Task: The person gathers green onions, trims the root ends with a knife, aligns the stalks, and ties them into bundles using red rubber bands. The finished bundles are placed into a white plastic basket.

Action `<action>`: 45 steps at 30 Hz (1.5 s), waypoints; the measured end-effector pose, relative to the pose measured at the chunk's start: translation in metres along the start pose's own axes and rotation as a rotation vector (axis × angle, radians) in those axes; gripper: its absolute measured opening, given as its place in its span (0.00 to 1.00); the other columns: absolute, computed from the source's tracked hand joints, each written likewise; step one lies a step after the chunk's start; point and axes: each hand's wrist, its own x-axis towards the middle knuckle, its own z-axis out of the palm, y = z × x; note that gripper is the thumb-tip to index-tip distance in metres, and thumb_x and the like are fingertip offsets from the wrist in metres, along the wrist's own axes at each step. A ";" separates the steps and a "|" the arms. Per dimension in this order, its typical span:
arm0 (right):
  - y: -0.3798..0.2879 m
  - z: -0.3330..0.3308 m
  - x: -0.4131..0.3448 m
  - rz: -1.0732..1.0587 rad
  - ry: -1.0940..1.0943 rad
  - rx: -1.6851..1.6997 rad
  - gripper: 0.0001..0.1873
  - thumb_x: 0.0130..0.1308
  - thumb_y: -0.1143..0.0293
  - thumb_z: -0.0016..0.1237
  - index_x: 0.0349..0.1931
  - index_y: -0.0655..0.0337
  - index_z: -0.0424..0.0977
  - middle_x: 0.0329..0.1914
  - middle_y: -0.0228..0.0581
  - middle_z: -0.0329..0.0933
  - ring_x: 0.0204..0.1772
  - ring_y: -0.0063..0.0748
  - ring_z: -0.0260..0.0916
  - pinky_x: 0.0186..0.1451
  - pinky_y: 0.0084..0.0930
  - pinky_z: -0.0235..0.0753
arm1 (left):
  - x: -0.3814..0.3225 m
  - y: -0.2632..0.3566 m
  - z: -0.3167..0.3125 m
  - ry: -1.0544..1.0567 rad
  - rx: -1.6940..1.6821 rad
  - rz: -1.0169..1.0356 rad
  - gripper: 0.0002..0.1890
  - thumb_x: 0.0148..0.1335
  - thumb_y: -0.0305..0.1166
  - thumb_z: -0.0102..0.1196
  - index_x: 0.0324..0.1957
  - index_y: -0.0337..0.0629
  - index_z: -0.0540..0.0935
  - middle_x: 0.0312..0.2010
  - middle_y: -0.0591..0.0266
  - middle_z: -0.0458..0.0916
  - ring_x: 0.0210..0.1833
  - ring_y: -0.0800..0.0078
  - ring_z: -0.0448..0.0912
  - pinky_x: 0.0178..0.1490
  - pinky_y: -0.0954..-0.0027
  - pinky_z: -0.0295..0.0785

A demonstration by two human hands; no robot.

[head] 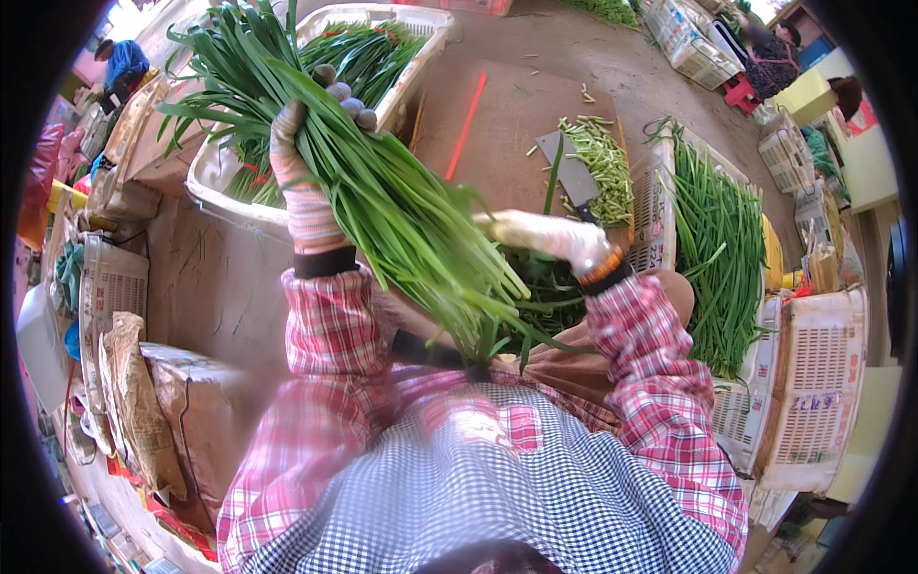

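My left hand [315, 158], in a knitted glove with grey-coated fingertips, grips a large bunch of garlic chives [401, 208]. The dark leaf tips point up and left, and the pale stem ends hang toward my lap. My right hand [538, 231], in a pale glove and blurred, is beside the stems at the bunch's right edge. A thin leaf shows near its fingertips; whether they pinch it is unclear. Beyond that hand a cleaver [570, 172] lies on a wooden board [459, 115], next to a heap of cut stem ends [602, 158].
Bundles of chives with red ties [366, 50] fill a white plastic crate [423, 79] at the upper left. Loose chives [717, 244] lie over a crate on the right. Dark leaves [549, 287] lie below my right hand. Other people [125, 64] sit farther off.
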 end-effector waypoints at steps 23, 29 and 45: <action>-0.048 0.058 -0.057 -0.325 0.857 -0.594 0.27 0.66 0.63 0.54 0.63 0.61 0.67 0.61 0.44 0.71 0.61 0.34 0.70 0.63 0.31 0.68 | 0.023 0.029 0.004 -0.190 0.070 0.023 0.27 0.60 0.34 0.60 0.57 0.31 0.68 0.33 0.68 0.68 0.35 0.78 0.68 0.45 0.72 0.64; -0.039 0.072 0.028 -0.508 0.739 -0.167 0.08 0.69 0.74 0.49 0.44 0.67 0.78 0.38 0.32 0.80 0.43 0.18 0.74 0.49 0.17 0.75 | 0.022 0.013 0.006 -0.201 0.016 -0.021 0.25 0.60 0.34 0.60 0.55 0.32 0.68 0.32 0.69 0.68 0.35 0.77 0.68 0.45 0.71 0.66; 0.009 0.092 -0.018 -0.265 0.606 -0.180 0.48 0.57 0.70 0.60 0.73 0.60 0.44 0.70 0.44 0.61 0.67 0.37 0.63 0.68 0.31 0.65 | 0.012 0.018 -0.043 0.580 0.404 0.345 0.10 0.62 0.34 0.55 0.39 0.38 0.79 0.31 0.59 0.81 0.32 0.62 0.80 0.41 0.60 0.79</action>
